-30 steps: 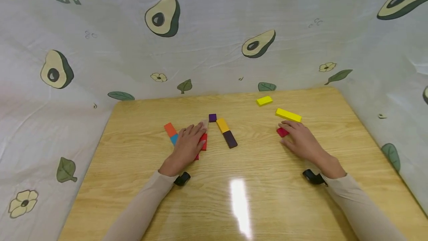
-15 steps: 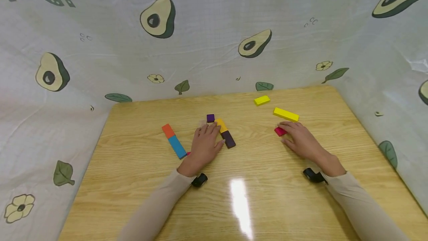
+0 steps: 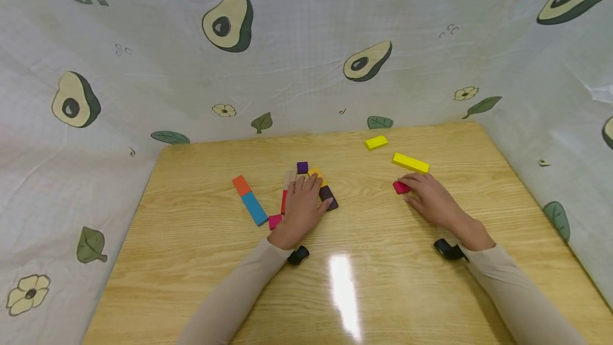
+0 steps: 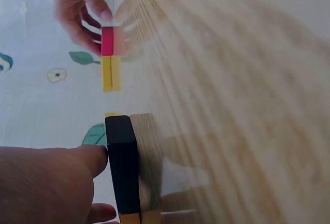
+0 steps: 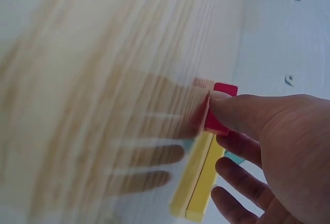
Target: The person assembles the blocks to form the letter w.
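Note:
My left hand (image 3: 303,207) lies over the row on the right of the block arrangement, fingers nearly straight. Its fingertips reach an orange-yellow block (image 3: 314,172), and its thumb is at the side of a dark block (image 4: 122,167). Under and beside that hand show a red block (image 3: 284,202), a pink block (image 3: 275,222) and a pale wooden block (image 3: 289,179). Farther right, my right hand (image 3: 433,201) pinches a crimson block (image 5: 226,89) between thumb and forefinger, low at the table. Just beyond it lies a long yellow block (image 3: 410,163).
Left of the arrangement, an orange-red block (image 3: 241,184) and a blue block (image 3: 255,208) form a slanted line. A small purple block (image 3: 302,167) sits at the top. A short yellow block (image 3: 377,143) lies near the back edge of the wooden table (image 3: 201,281). Printed cloth (image 3: 297,41) surrounds it.
My left hand has shifted right from the pale and red blocks to the orange-yellow and dark ones, uncovering the blue and pink blocks. The right hand stays at the crimson block.

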A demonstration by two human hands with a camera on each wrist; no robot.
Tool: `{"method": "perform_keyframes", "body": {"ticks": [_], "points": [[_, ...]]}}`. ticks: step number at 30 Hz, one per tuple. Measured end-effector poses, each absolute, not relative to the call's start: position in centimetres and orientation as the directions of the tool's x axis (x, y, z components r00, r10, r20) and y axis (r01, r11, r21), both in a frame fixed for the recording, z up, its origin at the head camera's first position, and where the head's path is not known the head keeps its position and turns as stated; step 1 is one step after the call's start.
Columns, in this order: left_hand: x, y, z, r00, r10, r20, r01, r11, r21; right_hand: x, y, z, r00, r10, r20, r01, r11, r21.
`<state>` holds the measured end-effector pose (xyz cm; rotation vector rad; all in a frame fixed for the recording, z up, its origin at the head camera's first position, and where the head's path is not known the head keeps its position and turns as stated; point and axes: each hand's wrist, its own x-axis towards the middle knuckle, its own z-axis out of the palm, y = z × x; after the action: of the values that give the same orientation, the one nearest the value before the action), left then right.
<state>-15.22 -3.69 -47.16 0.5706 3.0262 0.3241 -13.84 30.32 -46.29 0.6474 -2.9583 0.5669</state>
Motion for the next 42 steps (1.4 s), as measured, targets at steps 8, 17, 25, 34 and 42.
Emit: {"method": "perform_keyframes", "body": {"ticks": [8,17,25,34,42], "points": [[-15.1,-3.7,-47.5,-0.930,0.368,0.016,0.363,0.909,0.204,-14.2,30.0,-46.5,-0.900,-0.397,0.182,-0.436,0.843,-0.316],[-14.9,-3.6,-47.3,-0.930,0.366,0.024,0.362,0.908,0.209,-14.3,28.9,-46.4,-0.906,-0.393,0.159,-0.424,0.835,-0.351],[-14.7,-3.5,-47.1,-0.933,0.359,0.011,0.356,0.923,0.148,-13.9,25.8,-46.0,-0.894,-0.423,0.148,-0.447,0.814,-0.372],[-14.5,-3.2,-46.9,-0.937,0.347,-0.027,0.343,0.935,0.093,-13.1,22.2,-46.5,-0.853,-0.498,0.158,-0.519,0.771,-0.370],[-14.4,-3.2,-47.0,-0.939,0.343,-0.028,0.341,0.938,0.061,-12.6,20.4,-46.6,-0.832,-0.533,0.152,-0.546,0.741,-0.390]]}}
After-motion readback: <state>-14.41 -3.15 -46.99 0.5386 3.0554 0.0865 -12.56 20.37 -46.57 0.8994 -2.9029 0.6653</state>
